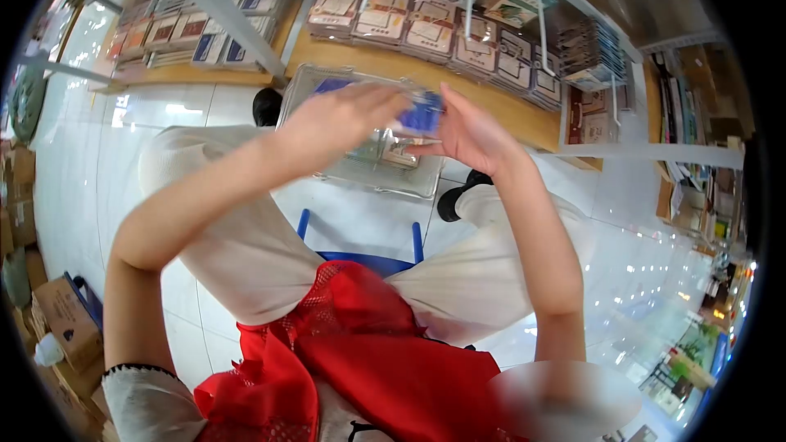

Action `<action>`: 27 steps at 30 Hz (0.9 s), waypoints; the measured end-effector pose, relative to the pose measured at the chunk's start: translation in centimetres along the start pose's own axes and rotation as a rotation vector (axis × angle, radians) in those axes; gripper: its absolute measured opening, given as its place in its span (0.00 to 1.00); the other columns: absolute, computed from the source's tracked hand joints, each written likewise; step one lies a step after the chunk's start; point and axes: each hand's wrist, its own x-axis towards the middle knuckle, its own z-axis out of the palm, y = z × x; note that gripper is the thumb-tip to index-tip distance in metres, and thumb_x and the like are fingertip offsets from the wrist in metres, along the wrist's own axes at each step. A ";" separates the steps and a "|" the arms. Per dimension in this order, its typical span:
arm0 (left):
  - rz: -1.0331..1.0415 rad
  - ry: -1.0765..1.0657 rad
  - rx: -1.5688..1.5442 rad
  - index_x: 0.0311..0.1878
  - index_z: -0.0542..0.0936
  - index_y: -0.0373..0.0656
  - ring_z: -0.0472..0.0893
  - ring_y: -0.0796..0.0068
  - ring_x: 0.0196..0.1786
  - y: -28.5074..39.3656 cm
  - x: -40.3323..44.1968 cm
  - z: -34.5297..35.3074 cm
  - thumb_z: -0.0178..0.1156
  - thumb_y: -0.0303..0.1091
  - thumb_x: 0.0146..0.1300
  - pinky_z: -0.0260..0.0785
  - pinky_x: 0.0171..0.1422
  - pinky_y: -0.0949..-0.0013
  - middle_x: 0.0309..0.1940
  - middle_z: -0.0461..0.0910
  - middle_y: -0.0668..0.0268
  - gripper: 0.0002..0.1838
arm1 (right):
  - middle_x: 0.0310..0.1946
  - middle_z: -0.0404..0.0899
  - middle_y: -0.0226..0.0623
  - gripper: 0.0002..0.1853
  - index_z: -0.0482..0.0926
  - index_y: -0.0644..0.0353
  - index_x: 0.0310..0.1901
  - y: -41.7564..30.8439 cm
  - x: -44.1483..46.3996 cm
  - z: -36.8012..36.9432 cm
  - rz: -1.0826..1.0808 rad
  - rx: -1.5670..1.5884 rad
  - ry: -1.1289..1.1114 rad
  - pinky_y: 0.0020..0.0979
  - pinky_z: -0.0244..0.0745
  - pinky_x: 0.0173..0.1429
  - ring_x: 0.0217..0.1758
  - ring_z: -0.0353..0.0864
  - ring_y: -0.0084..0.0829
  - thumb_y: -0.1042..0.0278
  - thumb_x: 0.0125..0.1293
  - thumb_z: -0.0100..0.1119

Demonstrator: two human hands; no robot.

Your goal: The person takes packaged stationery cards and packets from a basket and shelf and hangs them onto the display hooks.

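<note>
A blue packet (421,113) in shiny clear wrap is between my two hands, above a clear plastic bin (377,180). My left hand (348,119) reaches over the bin from the left, its fingertips at the packet's left side; motion blurs them, so their grip is unclear. On the packet's right side is my right hand (475,131), with thumb and fingers spread apart around its edge. Inside the bin, another blue item (332,84) lies at the back left, and wrapped packets show below my hands.
Behind the bin, a wooden shelf (360,49) carries rows of wrapped packets (434,24). White metal posts (217,12) and hooks rise around it. A blue stool (360,261) stands between my knees. Cardboard boxes (70,319) are at the left.
</note>
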 end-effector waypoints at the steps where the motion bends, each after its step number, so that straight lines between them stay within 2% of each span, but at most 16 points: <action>1: 0.086 0.086 0.114 0.54 0.70 0.45 0.71 0.62 0.56 1.1 0.6 0.0 0.51 0.25 0.52 0.65 0.58 0.62 0.57 0.68 0.61 0.23 | 0.45 0.74 0.42 0.18 0.66 0.66 0.52 -0.2 -0.5 0.2 -0.101 0.014 0.009 0.34 0.74 0.50 0.47 0.76 0.31 0.63 0.66 0.45; 3: 0.203 0.204 0.244 0.53 0.71 0.47 0.69 0.65 0.58 1.7 1.6 0.0 0.52 0.28 0.52 0.63 0.60 0.60 0.58 0.68 0.65 0.21 | 0.45 0.74 0.40 0.14 0.67 0.66 0.51 -1.2 -1.7 1.4 -0.323 0.032 0.061 0.32 0.73 0.51 0.48 0.76 0.30 0.70 0.65 0.45; 6: 0.289 0.266 0.266 0.51 0.73 0.49 0.68 0.68 0.59 1.0 3.1 -0.1 0.54 0.30 0.52 0.62 0.62 0.60 0.58 0.68 0.68 0.20 | 0.45 0.74 0.39 0.14 0.67 0.66 0.50 -2.5 -2.5 0.9 -0.484 0.007 0.137 0.30 0.72 0.51 0.47 0.76 0.29 0.72 0.64 0.47; 8: 0.353 0.258 0.264 0.50 0.73 0.48 0.67 0.68 0.60 0.4 4.1 -1.1 0.54 0.30 0.51 0.62 0.61 0.62 0.58 0.68 0.69 0.19 | 0.45 0.74 0.39 0.14 0.67 0.66 0.51 -3.8 -3.1 0.2 -0.532 0.019 0.111 0.29 0.71 0.51 0.46 0.76 0.28 0.76 0.63 0.47; 12: 0.375 0.320 0.301 0.45 0.75 0.52 0.69 0.70 0.58 -0.4 5.1 -2.3 0.55 0.31 0.50 0.61 0.61 0.61 0.54 0.72 0.72 0.16 | 0.45 0.74 0.41 0.15 0.67 0.67 0.50 -5.4 -3.7 -0.2 -0.692 0.030 0.225 0.29 0.71 0.51 0.45 0.76 0.28 0.80 0.61 0.47; 14: 0.348 0.400 0.283 0.40 0.77 0.52 0.72 0.72 0.55 -1.2 5.1 -3.0 0.57 0.31 0.48 0.61 0.59 0.62 0.49 0.75 0.73 0.12 | 0.45 0.74 0.41 0.14 0.67 0.67 0.50 -6.2 -3.8 -0.7 -0.785 0.068 0.295 0.29 0.72 0.50 0.45 0.76 0.28 0.81 0.61 0.47; 15: 0.333 0.439 0.274 0.37 0.77 0.53 0.73 0.73 0.53 -1.5 4.9 -3.5 0.58 0.31 0.47 0.62 0.58 0.63 0.47 0.76 0.74 0.11 | 0.41 0.75 0.39 0.15 0.68 0.67 0.47 -6.8 -4.1 -0.6 -0.813 0.131 0.322 0.30 0.72 0.48 0.41 0.76 0.28 0.84 0.56 0.46; 18: 0.275 0.618 0.281 0.29 0.78 0.53 0.75 0.75 0.48 -2.5 4.7 -4.8 0.60 0.31 0.44 0.63 0.54 0.65 0.40 0.79 0.76 0.06 | 0.45 0.73 0.39 0.16 0.69 0.66 0.48 -8.3 -4.8 -3.6 -1.024 0.198 0.408 0.35 0.72 0.51 0.44 0.76 0.33 0.78 0.56 0.44; 19: 0.235 0.709 0.293 0.23 0.77 0.54 0.75 0.75 0.44 -2.8 4.7 -4.6 0.61 0.31 0.42 0.60 0.55 0.64 0.36 0.79 0.78 0.04 | 0.39 0.73 0.37 0.15 0.69 0.66 0.44 -8.5 -5.4 -3.8 -1.060 0.255 0.422 0.34 0.71 0.48 0.39 0.74 0.33 0.79 0.53 0.43; 21: 0.173 0.789 0.311 0.20 0.76 0.55 0.75 0.74 0.44 -2.7 4.6 -4.9 0.61 0.32 0.41 0.57 0.57 0.63 0.35 0.79 0.78 0.04 | 0.28 0.72 0.34 0.13 0.69 0.65 0.37 -8.9 -6.7 -3.5 -1.131 0.370 0.453 0.32 0.70 0.40 0.29 0.72 0.31 0.80 0.47 0.43; 24: 0.103 0.850 0.317 0.15 0.74 0.59 0.72 0.71 0.49 -2.6 4.5 -4.6 0.62 0.35 0.39 0.50 0.61 0.62 0.40 0.78 0.77 0.06 | 0.18 0.68 0.34 0.12 0.69 0.65 0.38 -8.4 -6.4 -5.0 -1.073 0.172 0.042 0.31 0.66 0.33 0.24 0.69 0.29 0.78 0.50 0.41; 25: 0.094 0.858 0.307 0.15 0.74 0.60 0.71 0.70 0.50 -2.4 4.5 -4.5 0.62 0.36 0.38 0.49 0.62 0.62 0.41 0.78 0.76 0.06 | 0.12 0.62 0.32 0.11 0.70 0.65 0.39 -8.1 -5.7 -4.6 -1.059 0.136 0.018 0.28 0.61 0.25 0.17 0.63 0.24 0.74 0.56 0.41; 27: 0.127 0.862 0.286 0.14 0.73 0.62 0.68 0.68 0.53 -2.5 4.4 -3.7 0.62 0.39 0.38 0.47 0.63 0.61 0.46 0.77 0.75 0.06 | 0.12 0.61 0.29 0.12 0.70 0.65 0.42 -7.2 -4.2 -3.9 -0.922 0.049 -0.065 0.25 0.58 0.23 0.15 0.60 0.21 0.68 0.60 0.41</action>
